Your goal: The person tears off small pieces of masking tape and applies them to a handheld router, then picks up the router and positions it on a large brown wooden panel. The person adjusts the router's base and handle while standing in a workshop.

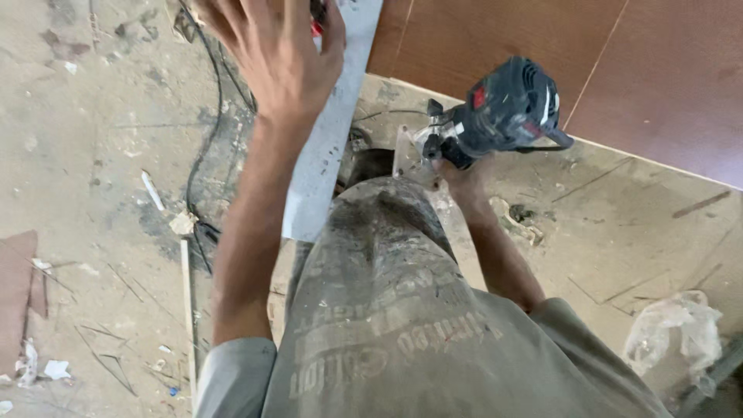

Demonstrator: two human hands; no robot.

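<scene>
My left hand [272, 48] reaches out to the top of the view, palm down and fingers spread, resting on a long grey metal straightedge [323, 159]. A small red object [316, 28] shows just under the thumb. The straightedge runs from a brown board [534, 42] down toward my knee. My right hand [463, 179] grips a dark blue compact router [505, 108] from below. The router's clear base [412, 149] sits close to the board's edge, to the right of the straightedge. My dusty grey trousers and shirt hide the floor beneath.
A black cable [206, 143] runs over the dusty concrete floor on the left. A thin pale strip [186, 310] and paper scraps [56, 369] lie lower left. A brown sheet piece [17, 294] is at the left edge. A crumpled clear plastic bag [675, 334] lies lower right.
</scene>
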